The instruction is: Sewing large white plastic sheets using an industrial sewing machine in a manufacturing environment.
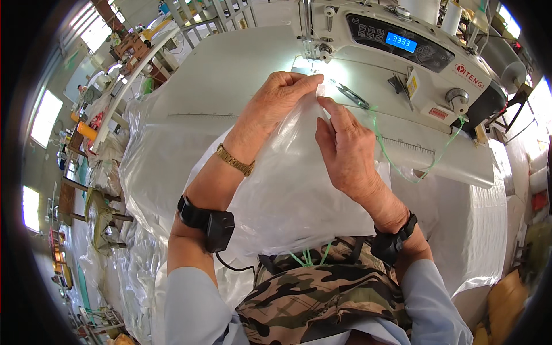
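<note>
Left hand (280, 95) pinches the edge of a translucent plastic sheet (270, 201) near the lit needle area of a sewing machine (322, 49). Right hand (348, 144) just to the right, index fingertip at the same edge; whether it grips is unclear. Sheet drapes toward the lap. Dark snips (352, 96) lie on the pale desk (230, 69), beyond the right hand. Green thread (376, 135) trails at right. Gold watch (234, 161) on left wrist. Crumpled clear plastic (135, 270) heaped at left.

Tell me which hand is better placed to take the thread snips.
Probably the right hand: the thread snips lie just beyond it, on its own side. The left hand appears to pinch the edge of the plastic sheet and would likely have to let go.
</note>
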{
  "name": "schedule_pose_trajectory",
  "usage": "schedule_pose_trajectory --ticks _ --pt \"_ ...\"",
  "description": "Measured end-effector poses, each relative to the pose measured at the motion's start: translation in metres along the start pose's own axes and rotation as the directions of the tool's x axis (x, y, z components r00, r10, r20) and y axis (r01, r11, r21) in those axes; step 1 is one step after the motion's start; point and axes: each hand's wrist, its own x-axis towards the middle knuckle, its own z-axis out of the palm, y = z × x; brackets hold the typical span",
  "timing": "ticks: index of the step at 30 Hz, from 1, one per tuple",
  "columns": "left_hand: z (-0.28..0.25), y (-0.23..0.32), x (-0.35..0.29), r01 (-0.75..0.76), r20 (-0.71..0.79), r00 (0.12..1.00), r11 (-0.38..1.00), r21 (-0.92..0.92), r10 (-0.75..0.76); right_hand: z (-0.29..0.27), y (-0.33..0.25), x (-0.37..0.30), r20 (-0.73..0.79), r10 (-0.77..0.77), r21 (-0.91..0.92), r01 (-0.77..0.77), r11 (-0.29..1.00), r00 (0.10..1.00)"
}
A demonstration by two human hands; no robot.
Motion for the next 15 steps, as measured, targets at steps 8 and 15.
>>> schedule_pose_trajectory --ticks 8,15 --pt "-0.02 -0.011 0.008 -0.036 0.142 0.99 0.985 0.167 0.012 0.023 0.017 0.002 0.024 -0.066 -0.133 0.069 0.989 0.998" --pt "-0.037 -0.042 0.047 -0.236 0.187 0.972 0.641 0.731 0.145 0.023 0.043 0.018 0.262 0.1 -0.216 -0.042 0.976 0.96"
